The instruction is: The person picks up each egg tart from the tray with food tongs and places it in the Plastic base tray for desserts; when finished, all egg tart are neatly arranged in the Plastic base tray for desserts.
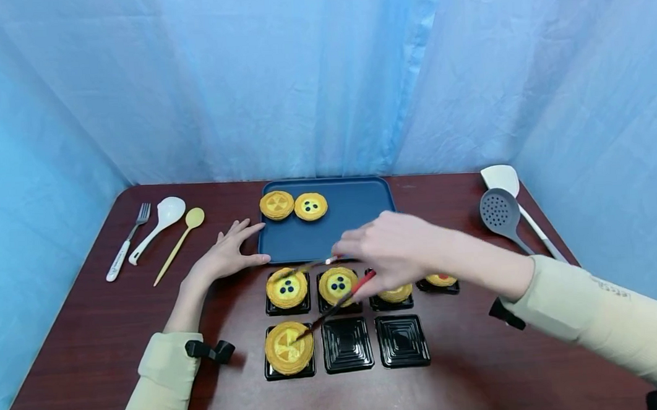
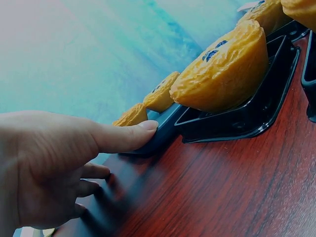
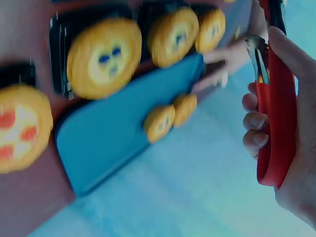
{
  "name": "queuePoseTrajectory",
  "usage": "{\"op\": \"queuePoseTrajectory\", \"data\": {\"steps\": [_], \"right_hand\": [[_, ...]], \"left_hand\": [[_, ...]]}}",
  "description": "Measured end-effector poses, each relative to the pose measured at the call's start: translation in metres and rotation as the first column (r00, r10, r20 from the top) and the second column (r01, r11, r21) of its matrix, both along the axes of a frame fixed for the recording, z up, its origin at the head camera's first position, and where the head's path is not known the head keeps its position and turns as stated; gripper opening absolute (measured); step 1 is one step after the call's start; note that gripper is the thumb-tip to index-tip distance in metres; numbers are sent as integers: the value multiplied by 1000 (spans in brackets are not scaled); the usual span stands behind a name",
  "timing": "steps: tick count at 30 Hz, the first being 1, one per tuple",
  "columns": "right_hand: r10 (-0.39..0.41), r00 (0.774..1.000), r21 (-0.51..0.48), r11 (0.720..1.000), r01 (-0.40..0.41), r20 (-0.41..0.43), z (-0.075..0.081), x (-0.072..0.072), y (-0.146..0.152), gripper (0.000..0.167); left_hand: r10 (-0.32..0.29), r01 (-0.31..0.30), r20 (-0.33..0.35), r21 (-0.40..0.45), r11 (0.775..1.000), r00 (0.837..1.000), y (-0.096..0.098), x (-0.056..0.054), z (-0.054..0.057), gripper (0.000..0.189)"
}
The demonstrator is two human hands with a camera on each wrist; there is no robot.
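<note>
My right hand (image 1: 389, 248) grips red-handled metal tongs (image 3: 281, 118) and reaches over the black plastic trays. The tongs' arms are spread, one end over a plain-topped egg tart (image 1: 287, 356) in the front left tray, the other by a blueberry-topped egg tart (image 1: 287, 294) behind it. My left hand (image 1: 224, 255) is spread at the left edge of the blue baking tray (image 1: 351, 219), its thumb (image 2: 131, 137) resting at the tray's corner. On the blue tray lie another plain-topped tart (image 1: 276, 205) and a blueberry tart (image 1: 310, 206).
Two black trays (image 1: 347, 345) in front hold no tart. Behind them sit a blueberry tart (image 1: 338, 285), a partly hidden tart (image 1: 396, 294) and a red-topped tart (image 1: 441, 280). A fork (image 1: 127, 243) and spoons lie left; a skimmer (image 1: 499, 210) and spatula (image 1: 500, 177) lie right.
</note>
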State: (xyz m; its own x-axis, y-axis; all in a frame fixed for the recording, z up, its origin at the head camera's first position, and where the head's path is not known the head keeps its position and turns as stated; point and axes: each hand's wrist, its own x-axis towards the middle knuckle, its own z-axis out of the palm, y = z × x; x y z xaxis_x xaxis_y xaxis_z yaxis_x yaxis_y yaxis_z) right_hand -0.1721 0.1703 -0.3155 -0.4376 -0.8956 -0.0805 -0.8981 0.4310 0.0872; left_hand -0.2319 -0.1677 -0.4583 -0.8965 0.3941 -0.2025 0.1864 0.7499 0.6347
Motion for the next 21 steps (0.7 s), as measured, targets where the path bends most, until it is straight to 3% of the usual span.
{"op": "queuePoseTrajectory", "data": {"steps": [4, 8, 14, 21], "right_hand": [[-137, 990, -57, 989, 138, 10, 15, -32, 13, 74], [-281, 960, -53, 958, 282, 19, 18, -68, 24, 74], [-434, 898, 8, 901, 434, 71, 7, -112, 38, 74], [-511, 854, 72, 859, 506, 102, -11, -141, 43, 82]], "left_hand": [[8, -8, -5, -3, 1000, 1000, -1, 0, 1, 82], [17, -17, -9, -5, 1000, 1000, 0, 0, -1, 83], [17, -17, -11, 7, 1000, 1000, 5, 1, -3, 82], [11, -10, -15, 16, 1000, 1000, 10, 0, -5, 81]]}}
